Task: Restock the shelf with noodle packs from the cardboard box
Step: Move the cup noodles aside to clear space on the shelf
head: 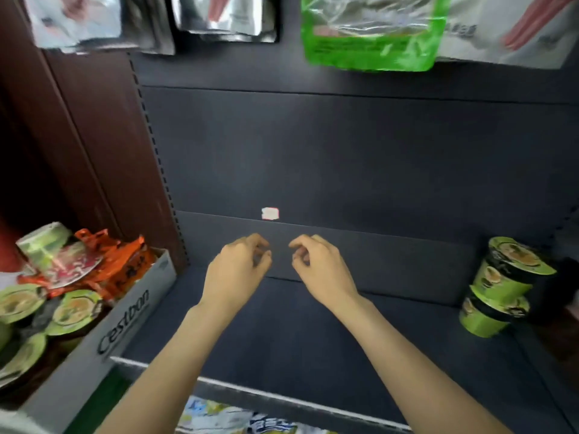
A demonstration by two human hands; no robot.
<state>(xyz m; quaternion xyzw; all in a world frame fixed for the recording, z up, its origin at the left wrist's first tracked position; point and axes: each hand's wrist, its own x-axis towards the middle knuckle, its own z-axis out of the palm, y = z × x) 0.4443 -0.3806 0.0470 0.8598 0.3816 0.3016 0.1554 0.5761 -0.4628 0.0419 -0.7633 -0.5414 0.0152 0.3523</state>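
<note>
both hands over the middle of the shelf [313,324], near each other but apart. left hand [238,270] loosely curled, fingertips toward the back wall [344,151], holding nothing. right hand [322,267] likewise loosely curled and holding nothing. bare forearms reaching in over the front edge [282,399], pale strip running left to right.

wide bare dark shelf all round the hands, from the box at left to the cups at right. small white tag [270,213] on the back wall just above the fingertips.

box [125,321] at far left, outside the slotted upright [156,158], its near wall angled along the shelf's left edge. inside: orange packs [125,261], green-lidded cups [75,311], one cup on its side on top.

two green cups [504,286] stacked at the far right of the shelf, leaning, close to the back wall.

bags [369,29] hanging above, well clear of the hands. more packs [235,418] below the front edge, blurred.
</note>
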